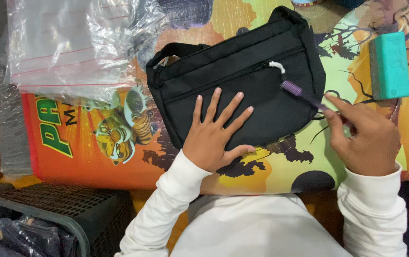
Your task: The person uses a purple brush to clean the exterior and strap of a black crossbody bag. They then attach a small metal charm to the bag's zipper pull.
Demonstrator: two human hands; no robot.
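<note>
Flat and open, left hand (pixel 212 135) presses black bag (pixel 240 76); right hand (pixel 366 138) pinches purple brush (pixel 304 94). Clear plastic bags (pixel 71 43) lie top left.

Left hand (pixel 212 133) flat on black bag (pixel 242 71), right hand (pixel 364 138) pinching purple brush (pixel 299 93) (bristles touching bag)

A counter (pixel 119 157) fills most of the view, its top covered in a bright cartoon print of orange, yellow and green with dark tree shapes. Clear plastic bags (pixel 71 43) lie heaped at its far left corner. Below its near edge on the left stands a dark mesh basket (pixel 62 209). The light is even and soft, without hard shadows.
</note>
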